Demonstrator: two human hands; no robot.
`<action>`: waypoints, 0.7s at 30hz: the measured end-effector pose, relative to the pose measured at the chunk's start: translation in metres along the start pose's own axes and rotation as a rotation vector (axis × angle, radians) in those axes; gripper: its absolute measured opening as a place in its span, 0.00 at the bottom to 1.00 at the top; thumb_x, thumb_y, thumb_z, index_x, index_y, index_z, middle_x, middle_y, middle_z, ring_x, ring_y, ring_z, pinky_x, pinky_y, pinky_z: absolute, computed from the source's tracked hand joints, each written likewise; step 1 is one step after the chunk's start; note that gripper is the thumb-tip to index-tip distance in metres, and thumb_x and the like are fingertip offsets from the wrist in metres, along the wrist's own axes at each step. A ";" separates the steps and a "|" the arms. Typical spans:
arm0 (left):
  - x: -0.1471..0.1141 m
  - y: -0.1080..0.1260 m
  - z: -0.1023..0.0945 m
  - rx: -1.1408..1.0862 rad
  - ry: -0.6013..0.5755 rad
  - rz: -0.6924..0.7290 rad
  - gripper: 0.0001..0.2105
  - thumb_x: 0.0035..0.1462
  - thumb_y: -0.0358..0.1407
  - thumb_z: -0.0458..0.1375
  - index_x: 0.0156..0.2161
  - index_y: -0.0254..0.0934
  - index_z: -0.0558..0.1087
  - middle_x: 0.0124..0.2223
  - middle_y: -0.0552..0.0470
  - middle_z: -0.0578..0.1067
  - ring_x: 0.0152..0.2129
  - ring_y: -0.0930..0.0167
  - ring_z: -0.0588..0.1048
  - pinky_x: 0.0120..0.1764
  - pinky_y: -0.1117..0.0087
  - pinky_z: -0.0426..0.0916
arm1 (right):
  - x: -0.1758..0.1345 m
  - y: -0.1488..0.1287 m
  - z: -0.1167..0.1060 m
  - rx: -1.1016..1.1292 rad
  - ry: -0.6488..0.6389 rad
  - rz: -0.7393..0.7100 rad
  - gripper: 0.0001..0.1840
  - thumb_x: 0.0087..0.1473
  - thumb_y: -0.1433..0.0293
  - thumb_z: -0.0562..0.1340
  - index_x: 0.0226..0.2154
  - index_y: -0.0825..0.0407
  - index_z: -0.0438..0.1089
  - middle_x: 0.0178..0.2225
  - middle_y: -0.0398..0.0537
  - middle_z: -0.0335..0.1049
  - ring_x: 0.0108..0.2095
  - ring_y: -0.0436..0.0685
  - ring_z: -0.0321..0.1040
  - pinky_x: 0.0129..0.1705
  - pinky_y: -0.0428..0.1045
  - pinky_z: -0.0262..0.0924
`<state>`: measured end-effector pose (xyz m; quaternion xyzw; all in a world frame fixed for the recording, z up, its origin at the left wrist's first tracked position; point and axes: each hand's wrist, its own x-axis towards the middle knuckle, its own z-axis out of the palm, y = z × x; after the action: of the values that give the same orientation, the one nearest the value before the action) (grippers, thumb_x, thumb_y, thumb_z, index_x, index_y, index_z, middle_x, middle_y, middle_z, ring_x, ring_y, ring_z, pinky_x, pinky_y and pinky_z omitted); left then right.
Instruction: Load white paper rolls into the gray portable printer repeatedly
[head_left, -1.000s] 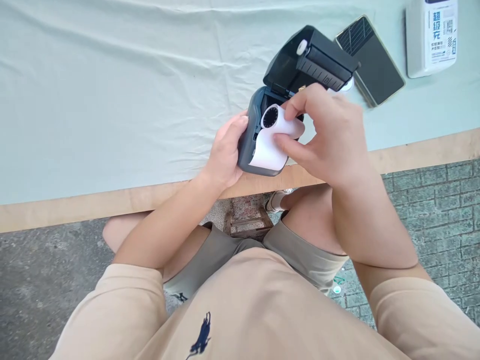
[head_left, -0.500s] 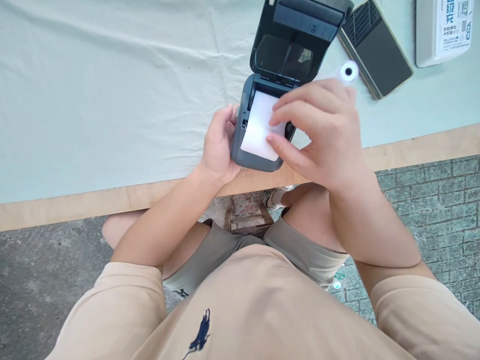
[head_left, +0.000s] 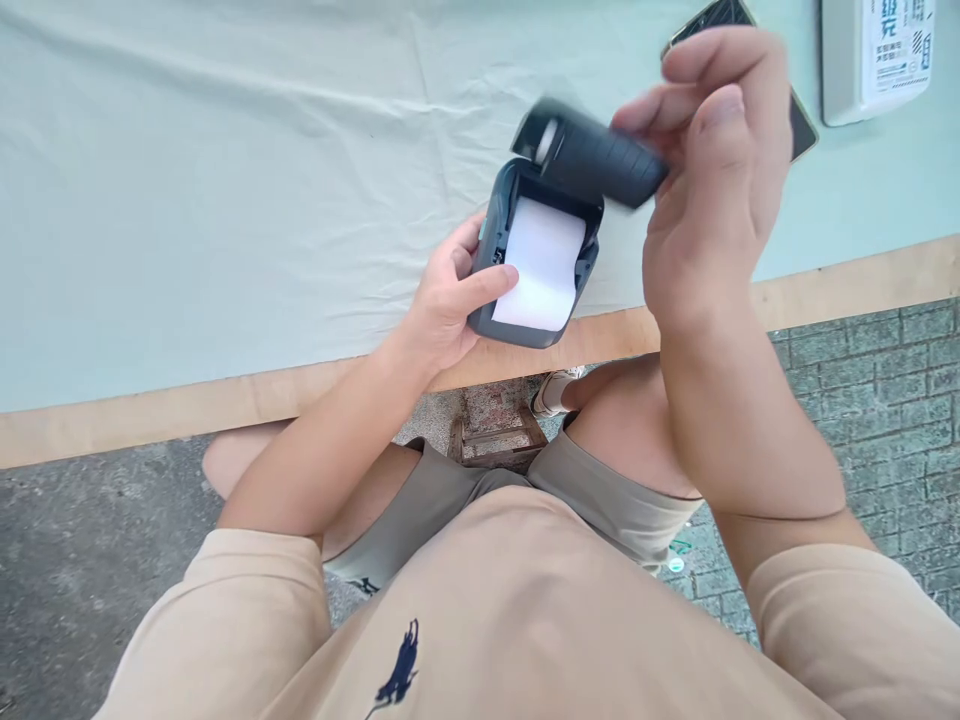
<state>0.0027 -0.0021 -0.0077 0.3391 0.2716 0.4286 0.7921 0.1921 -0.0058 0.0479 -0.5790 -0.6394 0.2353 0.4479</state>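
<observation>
A small dark label printer (head_left: 517, 335) is held over the table's near edge in my left hand (head_left: 450, 295). The left thumb presses on white paper (head_left: 546, 265) that lies across the printer's open bay, its loose end reaching toward me. My right hand (head_left: 712, 160) is at the printer's hinged lid (head_left: 600, 155), fingers curled against its far right edge. The lid is partly swung over, blurred by motion, and stands tilted above the bay. The paper roll beneath the strip cannot be made out.
A dark phone-like device (head_left: 802, 130) lies behind my right hand, mostly hidden. A white box with a printed label (head_left: 896, 60) stands at the far right. Pale green cloth (head_left: 225, 200) covers the table, with a bare wooden edge (head_left: 150, 405) nearest me.
My right hand has left the paper and moved up to the lid, which has swung from wide open to partly closed. My left thumb has come onto the paper.
</observation>
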 end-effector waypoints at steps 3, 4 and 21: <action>0.000 -0.001 -0.002 -0.034 -0.015 0.027 0.15 0.55 0.39 0.67 0.47 0.37 0.76 0.42 0.53 0.80 0.39 0.66 0.82 0.35 0.70 0.77 | -0.001 0.000 0.006 0.136 0.018 0.016 0.13 0.63 0.56 0.59 0.45 0.45 0.63 0.48 0.49 0.69 0.53 0.56 0.69 0.54 0.52 0.69; 0.000 -0.001 -0.002 -0.041 -0.021 0.031 0.16 0.56 0.41 0.67 0.48 0.37 0.76 0.41 0.53 0.80 0.39 0.65 0.83 0.33 0.70 0.77 | -0.002 0.000 0.007 0.136 -0.038 0.046 0.15 0.61 0.56 0.62 0.45 0.45 0.63 0.50 0.48 0.69 0.55 0.55 0.68 0.52 0.50 0.69; 0.004 0.006 0.010 -0.063 0.182 -0.091 0.20 0.70 0.51 0.49 0.39 0.40 0.76 0.43 0.45 0.81 0.55 0.60 0.77 0.49 0.65 0.78 | -0.009 -0.001 0.010 0.134 -0.413 0.169 0.33 0.53 0.58 0.66 0.57 0.44 0.53 0.50 0.47 0.69 0.44 0.55 0.71 0.43 0.51 0.69</action>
<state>0.0095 0.0008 0.0026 0.2613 0.3440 0.4297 0.7930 0.1824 -0.0119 0.0412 -0.5390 -0.6497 0.4275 0.3234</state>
